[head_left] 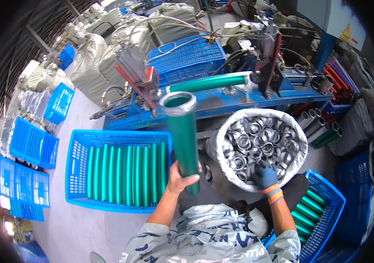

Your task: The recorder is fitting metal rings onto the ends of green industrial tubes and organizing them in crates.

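Observation:
My bare left hand (179, 179) is closed round the lower part of a green metal tube (183, 140), which stands nearly upright in front of me. A silver ring (178, 103) sits at the tube's open upper end. My right hand (266, 176), in a dark glove with an orange band at the wrist, reaches down among loose metal rings (257, 138) at the near side of a round container lined with a white sack (300, 164). The rings partly hide its fingertips, so its grip is unclear.
A blue crate (75, 197) of green tubes stands left, another blue crate (338, 197) of tubes at lower right. Ahead is a blue machine bench (213, 103) with a green tube (213, 82) clamped across it. Bare metal tubes (312, 118) lie right of the sack.

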`<state>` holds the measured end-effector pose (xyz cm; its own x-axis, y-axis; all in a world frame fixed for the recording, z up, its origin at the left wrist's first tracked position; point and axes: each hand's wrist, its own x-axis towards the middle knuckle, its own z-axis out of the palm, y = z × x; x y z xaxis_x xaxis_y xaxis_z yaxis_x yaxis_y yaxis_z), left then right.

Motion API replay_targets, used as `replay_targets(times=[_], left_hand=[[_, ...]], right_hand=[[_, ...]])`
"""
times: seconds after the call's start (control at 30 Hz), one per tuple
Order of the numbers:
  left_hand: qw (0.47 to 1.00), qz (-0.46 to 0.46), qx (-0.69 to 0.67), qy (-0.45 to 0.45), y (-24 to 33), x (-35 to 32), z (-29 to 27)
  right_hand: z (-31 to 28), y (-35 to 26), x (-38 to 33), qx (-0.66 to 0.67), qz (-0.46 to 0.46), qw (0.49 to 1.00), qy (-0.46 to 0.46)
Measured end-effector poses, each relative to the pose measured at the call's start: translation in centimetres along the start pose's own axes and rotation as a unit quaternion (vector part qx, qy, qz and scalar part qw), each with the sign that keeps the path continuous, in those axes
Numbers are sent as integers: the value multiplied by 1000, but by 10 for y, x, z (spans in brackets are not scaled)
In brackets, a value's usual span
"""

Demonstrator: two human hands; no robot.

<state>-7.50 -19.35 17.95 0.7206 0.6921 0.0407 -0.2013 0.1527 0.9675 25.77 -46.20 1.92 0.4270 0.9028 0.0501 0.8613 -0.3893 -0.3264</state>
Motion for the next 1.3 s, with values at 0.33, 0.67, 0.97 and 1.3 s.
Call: replay_targets(times=[0.33, 0.67, 0.97, 1.3], left_hand=[[950, 12, -248, 189, -14, 5, 24], [947, -13, -282, 156, -18, -3, 78], [949, 22, -253, 188, -7, -4, 78], [956, 19, -220, 193, -10, -7, 74]], right_hand=[[-66, -63, 13, 887, 96, 452, 26], [-88, -87, 5, 858, 46, 510, 41], [-117, -105, 16, 680, 62, 729, 43], [-97, -113, 18, 824, 21, 562, 61]])
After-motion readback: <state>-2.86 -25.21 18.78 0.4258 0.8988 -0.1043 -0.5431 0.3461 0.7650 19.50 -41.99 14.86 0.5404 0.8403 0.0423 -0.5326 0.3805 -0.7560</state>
